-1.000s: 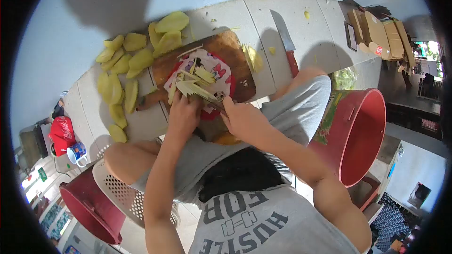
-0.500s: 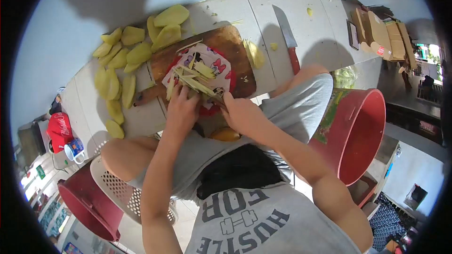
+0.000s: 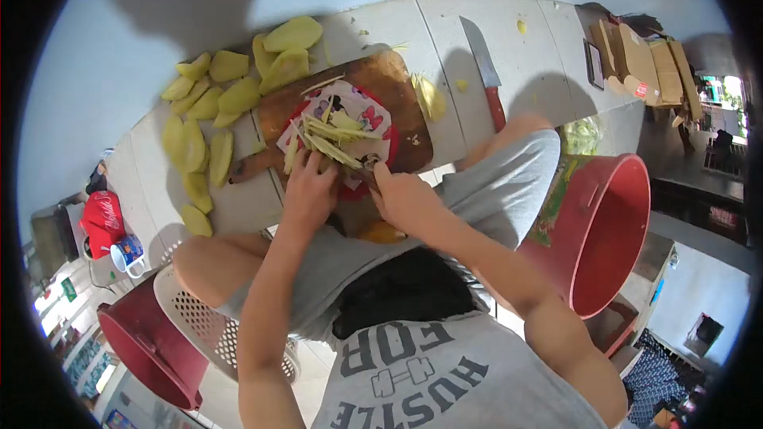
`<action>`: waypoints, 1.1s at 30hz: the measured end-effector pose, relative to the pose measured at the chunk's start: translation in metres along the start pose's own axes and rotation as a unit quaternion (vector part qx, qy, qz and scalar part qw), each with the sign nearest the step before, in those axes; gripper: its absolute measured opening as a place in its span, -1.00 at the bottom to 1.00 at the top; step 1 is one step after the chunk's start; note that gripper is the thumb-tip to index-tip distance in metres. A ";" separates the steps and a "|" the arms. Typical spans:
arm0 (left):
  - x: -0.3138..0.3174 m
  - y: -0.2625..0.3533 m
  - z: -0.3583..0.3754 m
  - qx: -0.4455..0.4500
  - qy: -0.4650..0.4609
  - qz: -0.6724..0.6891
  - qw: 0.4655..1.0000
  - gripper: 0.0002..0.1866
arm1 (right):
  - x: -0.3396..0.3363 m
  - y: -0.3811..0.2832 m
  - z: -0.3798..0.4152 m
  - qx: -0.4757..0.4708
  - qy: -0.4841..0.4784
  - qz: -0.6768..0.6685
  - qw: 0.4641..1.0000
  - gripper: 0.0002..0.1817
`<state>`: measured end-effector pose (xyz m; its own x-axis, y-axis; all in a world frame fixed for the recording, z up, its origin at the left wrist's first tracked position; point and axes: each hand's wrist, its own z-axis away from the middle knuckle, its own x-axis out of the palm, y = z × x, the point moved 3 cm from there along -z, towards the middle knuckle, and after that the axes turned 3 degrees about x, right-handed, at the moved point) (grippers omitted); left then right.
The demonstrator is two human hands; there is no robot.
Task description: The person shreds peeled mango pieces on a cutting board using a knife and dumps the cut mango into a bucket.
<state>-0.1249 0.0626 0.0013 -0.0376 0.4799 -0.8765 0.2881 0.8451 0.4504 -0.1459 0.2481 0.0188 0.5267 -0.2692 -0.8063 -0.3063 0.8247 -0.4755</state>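
Note:
My left hand (image 3: 310,188) has its fingers curled down on pale green fruit strips (image 3: 334,137), which look like cut unripe mango. The strips lie heaped on a round, cartoon-printed cloth or mat with a red edge (image 3: 389,143). Beneath that is a wooden cutting board (image 3: 409,103), its handle pointing left. My right hand (image 3: 404,202) is closed around a knife whose dark blade (image 3: 367,178) shows only in part, close to my left fingers and the strips. Peeled fruit slabs (image 3: 191,143) lie in a group left of the board.
Another knife with a red handle (image 3: 495,107) lies on the tiled surface (image 3: 540,48) to the right. Fruit offcuts (image 3: 429,98) sit beside the board. Red buckets (image 3: 588,222) stand at both sides, and a yellowish fruit (image 3: 380,232) is near my lap. A mug (image 3: 127,254) is at left.
The view has tilted slightly, so the board sits a little lower. The strips on the cloth have shifted and spread a little; both hands keep nearly the same place.

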 end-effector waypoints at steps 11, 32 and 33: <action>0.007 -0.002 0.003 -0.002 0.018 -0.004 1.000 -0.70 | -0.001 -0.001 -0.002 -0.010 -0.001 -0.048 0.999 -0.66; 0.012 -0.007 0.008 0.025 0.070 0.020 0.997 -0.68 | 0.003 -0.007 0.010 0.016 -0.005 -0.041 0.999 -0.71; 0.011 -0.010 0.005 0.027 0.076 0.016 0.997 -0.68 | 0.004 -0.006 0.004 0.026 -0.010 -0.036 0.999 -0.71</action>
<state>-0.1232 0.0578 -0.0139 -0.1710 0.5391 -0.8247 0.3415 0.8175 0.4637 -0.1385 0.2442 0.0203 0.5620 -0.3194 -0.7629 -0.2250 0.8286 -0.5127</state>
